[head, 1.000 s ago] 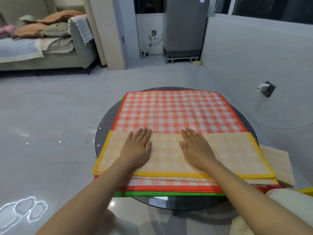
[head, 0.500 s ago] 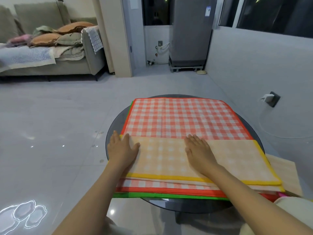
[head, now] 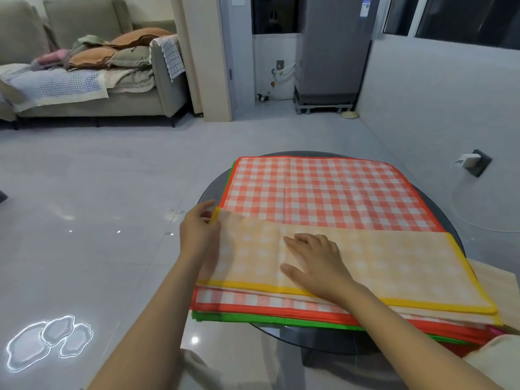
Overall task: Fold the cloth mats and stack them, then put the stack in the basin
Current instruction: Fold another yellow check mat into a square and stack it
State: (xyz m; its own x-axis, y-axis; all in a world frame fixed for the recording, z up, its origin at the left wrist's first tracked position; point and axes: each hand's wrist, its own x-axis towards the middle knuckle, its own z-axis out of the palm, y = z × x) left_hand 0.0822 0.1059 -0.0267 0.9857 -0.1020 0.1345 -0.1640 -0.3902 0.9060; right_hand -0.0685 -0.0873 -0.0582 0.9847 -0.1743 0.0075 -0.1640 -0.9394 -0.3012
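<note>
Yellow mat (head: pixel 365 266): folded into a long strip, lower centre of the frame, lying on the near half of the orange checked mat (head: pixel 318 192).
Left hand (head: pixel 198 232): at the strip's left end, fingers pinching its far-left corner, which is lifted slightly.
Right hand (head: pixel 315 261): spread flat, palm down, pressing the strip near its middle.
Handling: thin, soft and light by the look of it; likely to slide on the mat below, so take it by the hemmed corners while one palm pins it.
Pile (head: pixel 253 313): orange and green mats lie unfolded beneath, on the round dark surface (head: pixel 209 192).
Around: a pale folded cloth (head: pixel 503 288) at the right edge.
In the way: nothing blocks the fold; no basin is in view.
</note>
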